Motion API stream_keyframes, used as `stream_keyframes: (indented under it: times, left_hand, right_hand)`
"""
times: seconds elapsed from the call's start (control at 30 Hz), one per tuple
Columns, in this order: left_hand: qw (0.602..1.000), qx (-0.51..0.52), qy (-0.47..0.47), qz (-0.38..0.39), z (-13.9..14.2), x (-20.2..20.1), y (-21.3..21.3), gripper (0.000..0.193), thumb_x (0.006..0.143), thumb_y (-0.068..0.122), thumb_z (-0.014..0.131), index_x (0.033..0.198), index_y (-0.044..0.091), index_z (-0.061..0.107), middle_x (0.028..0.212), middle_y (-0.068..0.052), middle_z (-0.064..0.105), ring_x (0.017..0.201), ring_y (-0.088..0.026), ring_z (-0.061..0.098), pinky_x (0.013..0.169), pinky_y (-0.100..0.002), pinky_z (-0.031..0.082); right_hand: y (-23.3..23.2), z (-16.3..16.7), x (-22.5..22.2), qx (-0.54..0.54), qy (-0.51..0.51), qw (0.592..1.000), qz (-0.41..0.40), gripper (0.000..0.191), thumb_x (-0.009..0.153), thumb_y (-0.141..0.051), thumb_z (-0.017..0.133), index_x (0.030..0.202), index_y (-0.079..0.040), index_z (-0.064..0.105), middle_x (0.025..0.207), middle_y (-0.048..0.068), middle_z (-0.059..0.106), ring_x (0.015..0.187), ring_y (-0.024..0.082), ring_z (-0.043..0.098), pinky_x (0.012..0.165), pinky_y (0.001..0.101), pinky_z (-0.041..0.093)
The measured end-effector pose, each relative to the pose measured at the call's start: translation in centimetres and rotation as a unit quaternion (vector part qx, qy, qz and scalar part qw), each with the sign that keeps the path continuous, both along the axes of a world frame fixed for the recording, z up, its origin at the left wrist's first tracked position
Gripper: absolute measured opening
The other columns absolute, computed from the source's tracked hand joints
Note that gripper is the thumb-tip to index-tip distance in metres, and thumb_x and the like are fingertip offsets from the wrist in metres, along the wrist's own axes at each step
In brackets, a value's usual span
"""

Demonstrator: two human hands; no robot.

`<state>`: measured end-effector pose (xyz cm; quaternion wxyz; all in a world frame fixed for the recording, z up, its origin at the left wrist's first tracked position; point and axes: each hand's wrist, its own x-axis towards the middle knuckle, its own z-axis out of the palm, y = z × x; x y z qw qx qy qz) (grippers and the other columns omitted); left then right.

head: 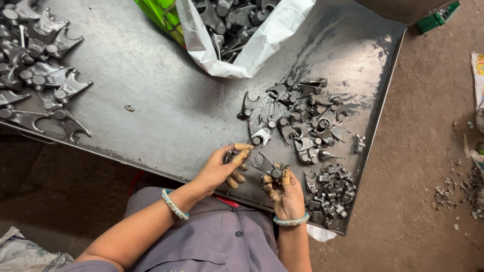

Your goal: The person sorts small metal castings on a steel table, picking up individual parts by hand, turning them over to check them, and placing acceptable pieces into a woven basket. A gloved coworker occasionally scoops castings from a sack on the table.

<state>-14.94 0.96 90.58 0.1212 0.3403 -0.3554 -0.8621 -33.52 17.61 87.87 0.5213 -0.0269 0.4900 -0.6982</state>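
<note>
While the right hand [288,194] pinches a forked part [266,166] just beside the table [151,90] edge, the left hand [222,168] closes on another; firm fingertip grips look wise.

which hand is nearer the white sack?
Left. The left hand sits below the white sack, slightly to its left; the right hand is lower still.
</note>
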Motion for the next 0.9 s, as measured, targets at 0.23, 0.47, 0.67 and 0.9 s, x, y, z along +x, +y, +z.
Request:
stream_keyframes:
  times: [0.23,0.47,0.67,0.9]
  left_hand:
    - [0.955,0.248,0.160,0.008,-2.6,-0.4,-0.1,0.043,0.099,0.036,0.057,0.130,0.009,0.063,0.102,-0.013,0.074,0.083,-0.024,0.077,0.059,-0.035,0.064]
    - [0.974,0.149,0.127,0.109,-3.2,-0.4,-2.1,0.030,0.101,0.027,0.066,0.115,0.000,0.068,0.094,-0.011,0.074,0.079,-0.023,0.074,0.057,-0.035,0.060]
    - [0.996,0.031,0.024,0.083,-1.3,1.0,-3.6,0.033,0.098,0.027,0.063,0.124,0.008,0.072,0.101,-0.008,0.077,0.079,-0.016,0.075,0.055,-0.027,0.058]
    - [0.998,0.044,0.000,0.046,-0.7,0.0,-3.5,0.035,0.098,0.030,0.063,0.126,0.010,0.072,0.106,-0.008,0.078,0.076,-0.015,0.073,0.052,-0.025,0.054]
  right_hand:
    - [-5.6,5.4,1.4,0.043,0.532,0.844,0.056,0.036,0.099,-0.025,0.074,0.122,0.002,0.069,0.109,0.016,0.071,0.090,0.019,0.067,0.080,0.0320,0.056]
    - [-14.8,6.4,0.9,0.302,0.780,0.537,0.108,0.064,0.074,-0.047,0.087,0.118,-0.003,0.069,0.094,0.018,0.068,0.089,0.039,0.064,0.077,0.0506,0.051]
    - [-13.9,5.8,-0.8,0.298,0.643,0.692,0.138,0.044,0.080,-0.031,0.085,0.116,-0.010,0.071,0.101,0.010,0.076,0.093,0.026,0.074,0.086,0.0372,0.057]
    - [-6.7,4.8,-2.3,-0.075,0.337,0.937,0.048,0.055,0.077,0.012,0.077,0.128,0.002,0.060,0.126,0.015,0.069,0.119,0.024,0.068,0.100,0.0348,0.056]
